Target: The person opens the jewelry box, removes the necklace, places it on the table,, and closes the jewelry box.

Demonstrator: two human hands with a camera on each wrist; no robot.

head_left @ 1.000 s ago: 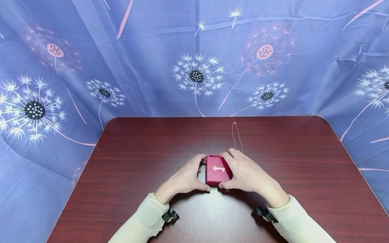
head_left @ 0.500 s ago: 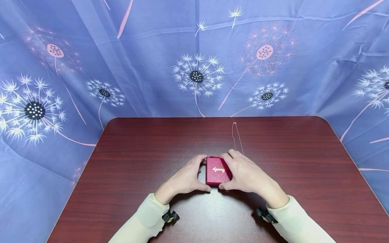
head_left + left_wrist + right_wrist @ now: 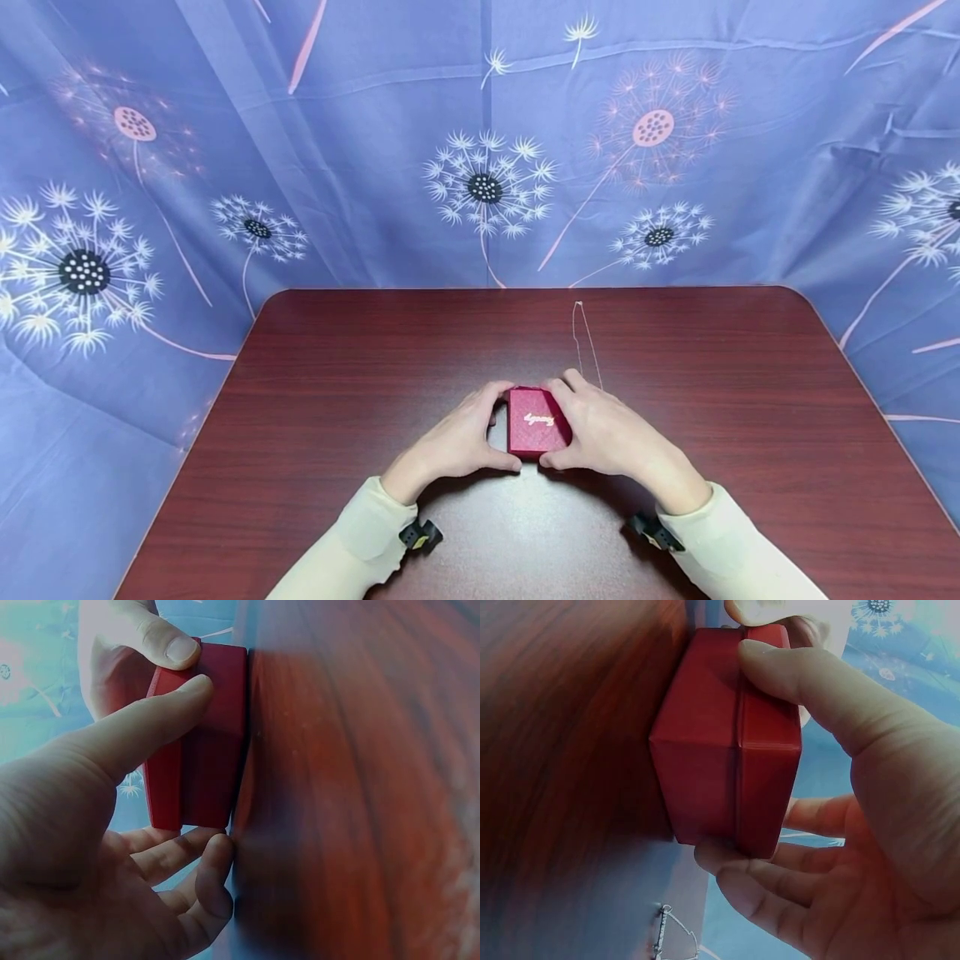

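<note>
A small red jewelry box point(image 3: 534, 423) with gold lettering on its lid sits on the table in the head view, between both hands. My left hand point(image 3: 459, 437) grips its left side, thumb at the near face and fingers at the far face. From the right, my right hand point(image 3: 611, 429) holds it the same way and covers its right part. In the right wrist view a seam runs between the lid and base of the jewelry box point(image 3: 705, 780), and the lid lies down on the base. A thin chain necklace point(image 3: 577, 333) lies just beyond my right hand, partly hidden by it.
The dark red wood-grain table point(image 3: 337, 367) has rounded far corners. Behind it and along both sides hangs a blue cloth point(image 3: 360, 167) with a dandelion print. Each wrist wears a small black camera.
Both hands stay round the jewelry box in almost the same place. The box's far edge has shifted very slightly toward me. The necklace has not moved.
</note>
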